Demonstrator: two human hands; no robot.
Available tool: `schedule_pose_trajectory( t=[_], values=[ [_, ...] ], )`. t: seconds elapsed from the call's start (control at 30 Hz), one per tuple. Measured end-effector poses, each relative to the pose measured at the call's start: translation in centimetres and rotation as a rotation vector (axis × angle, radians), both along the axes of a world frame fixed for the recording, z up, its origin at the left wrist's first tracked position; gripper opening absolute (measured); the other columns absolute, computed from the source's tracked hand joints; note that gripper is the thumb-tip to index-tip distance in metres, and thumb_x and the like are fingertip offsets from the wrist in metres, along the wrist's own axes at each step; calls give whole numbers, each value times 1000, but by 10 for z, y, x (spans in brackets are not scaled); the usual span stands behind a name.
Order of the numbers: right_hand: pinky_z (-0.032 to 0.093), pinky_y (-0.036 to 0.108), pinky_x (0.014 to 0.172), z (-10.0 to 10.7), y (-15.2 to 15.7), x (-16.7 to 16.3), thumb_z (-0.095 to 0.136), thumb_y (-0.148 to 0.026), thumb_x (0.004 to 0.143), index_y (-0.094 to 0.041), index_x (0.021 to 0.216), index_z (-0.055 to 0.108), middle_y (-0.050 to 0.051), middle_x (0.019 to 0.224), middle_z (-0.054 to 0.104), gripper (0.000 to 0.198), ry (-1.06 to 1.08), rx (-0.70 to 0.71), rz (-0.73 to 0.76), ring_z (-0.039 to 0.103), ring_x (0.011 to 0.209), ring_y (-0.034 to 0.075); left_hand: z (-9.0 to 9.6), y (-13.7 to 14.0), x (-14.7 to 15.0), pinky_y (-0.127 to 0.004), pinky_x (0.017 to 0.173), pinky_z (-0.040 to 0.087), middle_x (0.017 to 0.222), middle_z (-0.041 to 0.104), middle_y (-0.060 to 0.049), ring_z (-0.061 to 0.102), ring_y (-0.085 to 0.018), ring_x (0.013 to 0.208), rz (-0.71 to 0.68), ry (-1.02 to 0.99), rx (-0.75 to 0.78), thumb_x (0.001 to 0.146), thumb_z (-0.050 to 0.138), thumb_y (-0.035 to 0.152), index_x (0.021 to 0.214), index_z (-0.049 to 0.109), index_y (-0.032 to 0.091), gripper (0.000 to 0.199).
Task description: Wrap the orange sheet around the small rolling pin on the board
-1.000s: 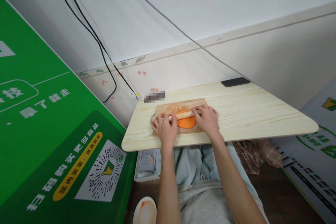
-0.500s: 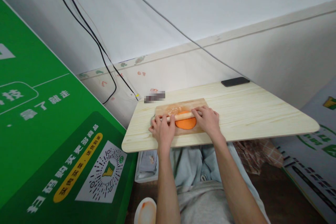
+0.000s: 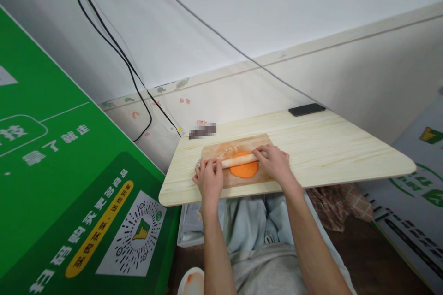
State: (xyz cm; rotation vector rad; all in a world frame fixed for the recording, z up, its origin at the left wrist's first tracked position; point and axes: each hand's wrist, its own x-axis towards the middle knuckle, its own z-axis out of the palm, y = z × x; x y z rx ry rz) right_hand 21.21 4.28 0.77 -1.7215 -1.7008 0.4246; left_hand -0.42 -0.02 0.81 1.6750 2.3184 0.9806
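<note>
A pale wooden rolling pin (image 3: 238, 161) lies across a flat, round sheet of orange dough (image 3: 244, 170). My left hand (image 3: 209, 176) grips the pin's left end, fingers curled over it. At the other end, my right hand (image 3: 273, 160) has its fingers closed on the pin. Beneath the dough is a wooden cutting board (image 3: 232, 183), with floury smears on its far part. A metal ring handle shows at the board's left side, partly behind my left hand.
The board rests on a light wooden table (image 3: 332, 147). A black phone (image 3: 307, 109) lies at the table's far edge, and a blurred-out item (image 3: 202, 131) sits at the back left. A green panel (image 3: 86, 193) stands at left; a white bowl (image 3: 192, 282) is below.
My left hand has shifted slightly left along the rolling pin, baring more of it. The whole view has tilted a little; both hands keep hold of the pin.
</note>
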Motion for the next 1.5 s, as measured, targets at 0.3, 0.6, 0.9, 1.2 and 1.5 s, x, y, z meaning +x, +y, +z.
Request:
schedule_pose_trajectory(
  t=[0.3, 0.6, 0.9, 1.2, 1.5],
  values=[
    [49, 46, 108, -15, 9, -11, 49, -14, 102, -24, 109, 84, 11, 113, 82, 37, 6, 246, 195, 66, 116, 31, -13, 12, 9, -52, 103, 49, 111, 74, -16, 66, -37, 116, 118, 9, 212, 110, 51, 34, 101, 79, 21, 32],
    [56, 44, 106, -20, 14, -4, 56, -17, 103, -26, 114, 83, 8, 119, 86, 30, 154, 271, 204, 75, 115, 29, -26, 20, 4, -52, 112, 50, 119, 72, -14, 63, -34, 118, -132, -10, 416, 107, 61, 38, 104, 81, 25, 24],
    [59, 40, 95, -15, 17, 3, 63, -30, 101, -24, 102, 82, 8, 105, 86, 21, 230, 213, 136, 80, 100, 27, -22, 20, 1, -47, 110, 49, 112, 81, -12, 66, -31, 114, -185, 30, 293, 108, 57, 35, 100, 82, 25, 28],
    [56, 39, 98, -6, 15, -1, 57, -34, 105, -23, 102, 84, 10, 111, 87, 30, 117, 148, 98, 78, 109, 28, 19, 48, 10, -40, 93, 52, 108, 86, -12, 75, -31, 108, -107, 27, -14, 102, 60, 28, 94, 81, 26, 23],
    [58, 39, 94, -10, 18, 0, 59, -36, 103, -23, 98, 83, 9, 105, 87, 28, 215, 187, 103, 79, 99, 27, -4, 45, 35, -49, 100, 49, 109, 84, -16, 69, -38, 118, 31, -7, 184, 104, 53, 27, 91, 81, 22, 31]
  ],
)
